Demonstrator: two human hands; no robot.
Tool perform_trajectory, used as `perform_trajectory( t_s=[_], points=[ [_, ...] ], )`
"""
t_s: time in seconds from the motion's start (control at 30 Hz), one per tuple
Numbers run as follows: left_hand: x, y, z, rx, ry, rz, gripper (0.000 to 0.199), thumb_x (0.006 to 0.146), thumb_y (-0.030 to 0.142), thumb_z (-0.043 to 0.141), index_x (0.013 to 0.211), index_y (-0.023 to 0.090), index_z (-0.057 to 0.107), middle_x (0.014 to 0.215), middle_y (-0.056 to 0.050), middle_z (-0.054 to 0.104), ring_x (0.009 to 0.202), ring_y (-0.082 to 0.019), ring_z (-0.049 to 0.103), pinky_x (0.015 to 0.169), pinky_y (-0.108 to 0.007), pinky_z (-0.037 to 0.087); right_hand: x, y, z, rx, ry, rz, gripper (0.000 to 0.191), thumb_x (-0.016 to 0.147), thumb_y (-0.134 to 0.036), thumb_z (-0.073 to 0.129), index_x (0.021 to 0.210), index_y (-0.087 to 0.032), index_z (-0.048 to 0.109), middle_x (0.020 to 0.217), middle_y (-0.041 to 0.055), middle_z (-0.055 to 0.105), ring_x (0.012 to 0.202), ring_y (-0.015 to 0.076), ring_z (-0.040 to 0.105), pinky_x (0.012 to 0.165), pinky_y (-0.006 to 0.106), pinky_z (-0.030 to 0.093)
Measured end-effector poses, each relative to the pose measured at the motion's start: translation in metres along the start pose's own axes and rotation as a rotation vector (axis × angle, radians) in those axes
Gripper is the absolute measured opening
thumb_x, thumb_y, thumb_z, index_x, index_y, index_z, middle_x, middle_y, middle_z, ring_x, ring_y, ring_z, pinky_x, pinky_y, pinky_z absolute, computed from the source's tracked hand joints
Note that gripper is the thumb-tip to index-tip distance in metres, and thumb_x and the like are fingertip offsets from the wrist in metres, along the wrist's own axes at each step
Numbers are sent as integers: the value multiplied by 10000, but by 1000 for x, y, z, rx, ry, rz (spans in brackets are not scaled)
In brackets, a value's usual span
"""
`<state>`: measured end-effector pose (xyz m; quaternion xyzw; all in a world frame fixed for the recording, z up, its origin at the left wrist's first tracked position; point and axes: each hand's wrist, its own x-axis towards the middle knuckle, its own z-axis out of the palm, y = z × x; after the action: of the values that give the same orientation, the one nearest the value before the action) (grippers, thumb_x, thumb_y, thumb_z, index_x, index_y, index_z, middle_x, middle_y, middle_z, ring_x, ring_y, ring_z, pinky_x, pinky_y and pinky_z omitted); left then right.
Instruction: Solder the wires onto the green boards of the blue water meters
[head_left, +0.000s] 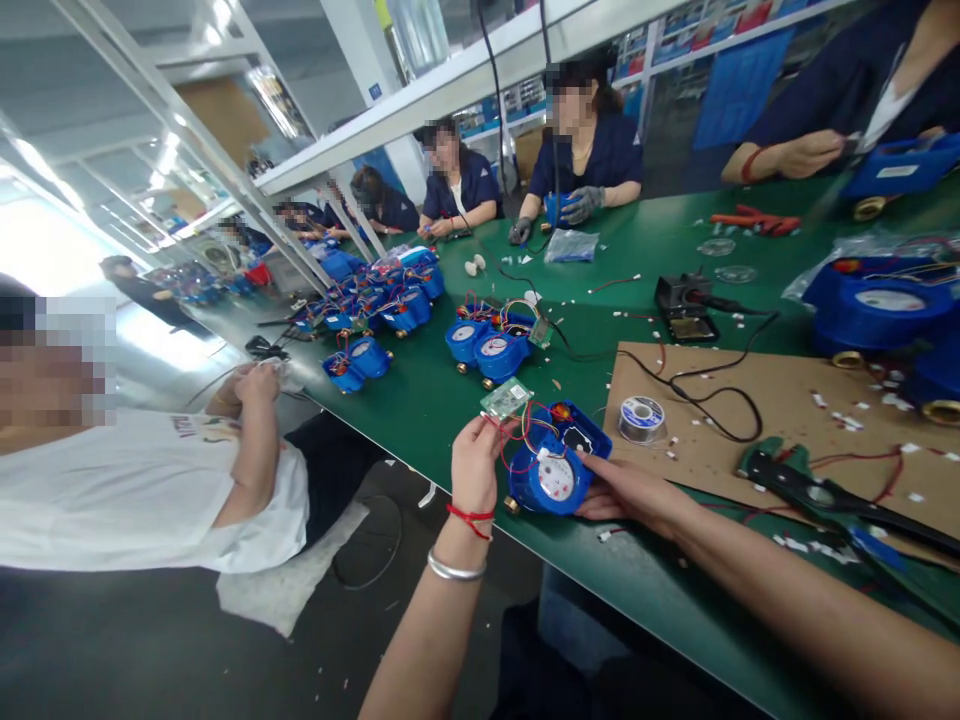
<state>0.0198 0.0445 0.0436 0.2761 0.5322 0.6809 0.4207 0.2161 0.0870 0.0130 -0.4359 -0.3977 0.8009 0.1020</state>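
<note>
My left hand [476, 458], with a red cord and a silver bangle at its wrist, pinches the near edge of a green circuit board [508, 398]. Thin red, yellow and black wires run from the board into an open blue water meter [546, 483] at the table's front edge. The meter has a white round dial and a brass fitting on its left. My right hand [628, 490] grips the meter's right side, thumb near its upper edge; some fingers are partly hidden. Just beyond stands a pair of blue meters [487, 345] with loose wires.
A solder spool [642, 419] and a cardboard sheet [690, 385] lie right of the meter. Wire strippers [817, 490] rest on the cardboard, near a soldering iron stand [684, 305] and black cable. Many blue meters [397, 295] are piled left. Co-workers sit opposite; a person in white [142, 480] sits left.
</note>
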Motion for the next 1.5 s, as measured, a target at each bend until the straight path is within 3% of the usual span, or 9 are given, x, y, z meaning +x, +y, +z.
perform_trajectory(
  t_s=[0.2, 0.3, 0.43, 0.6, 0.73, 0.9, 1.07, 1.27, 1.5],
  points=[
    [-26, 20, 28, 520, 26, 378, 243, 846, 331, 557, 1015, 167, 614, 1002, -71, 676, 963, -221, 651, 880, -362, 503, -35, -28, -27, -379, 74, -216, 385, 802, -529, 563, 768, -154, 642, 779, 122, 712, 608, 165, 659, 573, 276, 538],
    [-43, 19, 48, 933, -240, 731, 266, 876, 218, 504, 1126, 205, 596, 1124, -75, 653, 1085, -199, 587, 980, -377, 448, -60, -49, -32, -396, 227, -442, 392, 834, -526, 505, 799, -166, 656, 785, 104, 702, 670, 178, 659, 622, 290, 524],
    [-58, 9, 72, 1170, -557, 1010, 317, 879, 152, 476, 1185, 183, 554, 1169, -89, 632, 1104, -185, 570, 1041, -406, 398, -75, -57, -33, -353, 201, -494, 386, 809, -533, 517, 742, -172, 637, 706, 56, 660, 698, 187, 637, 664, 305, 515],
    [-58, 3, 60, 1235, -468, 956, 367, 865, 225, 527, 1231, 203, 510, 1255, -91, 580, 1233, -224, 473, 1105, -472, 289, -63, -41, -45, -288, 210, -507, 223, 744, -419, 622, 726, -197, 613, 696, 3, 622, 753, 177, 601, 685, 295, 514],
    [-44, -2, 34, 1227, -127, 493, 521, 844, 347, 549, 1310, 147, 430, 1322, -166, 504, 1246, -290, 453, 1045, -491, 349, -52, -35, -54, -166, 151, -496, 178, 770, -378, 599, 796, -205, 636, 774, 18, 642, 800, 184, 608, 730, 323, 526],
    [-30, -11, 26, 1093, -116, 142, 536, 804, 421, 580, 1257, 146, 502, 1235, -161, 577, 1157, -304, 533, 992, -458, 401, -46, -38, -55, -137, 170, -484, 212, 797, -369, 577, 915, -214, 661, 872, 38, 670, 782, 186, 618, 730, 340, 529],
    [-18, -17, 38, 1006, -77, 161, 485, 837, 405, 543, 1249, 151, 514, 1236, -147, 582, 1150, -284, 538, 991, -436, 405, -32, -37, -59, -199, 219, -562, 324, 806, -387, 573, 1072, -212, 632, 963, 50, 684, 843, 220, 643, 816, 395, 511],
    [14, -40, 57, 1073, -86, 426, 492, 863, 377, 509, 1287, 131, 465, 1276, -171, 534, 1201, -285, 485, 1021, -447, 367, -13, -38, -75, -578, 586, -820, 594, 813, -281, 566, 1380, -200, 411, 1389, 59, 462, 1263, 248, 441, 1081, 405, 306],
    [32, -53, 73, 1180, -198, 653, 439, 894, 339, 456, 1276, 124, 435, 1280, -175, 502, 1205, -259, 464, 1042, -442, 335, -3, -32, -89, -902, 756, -828, 489, 875, -243, 428, 1351, -131, 453, 1247, 131, 559, 1167, 275, 502, 1015, 396, 369]
  ],
)
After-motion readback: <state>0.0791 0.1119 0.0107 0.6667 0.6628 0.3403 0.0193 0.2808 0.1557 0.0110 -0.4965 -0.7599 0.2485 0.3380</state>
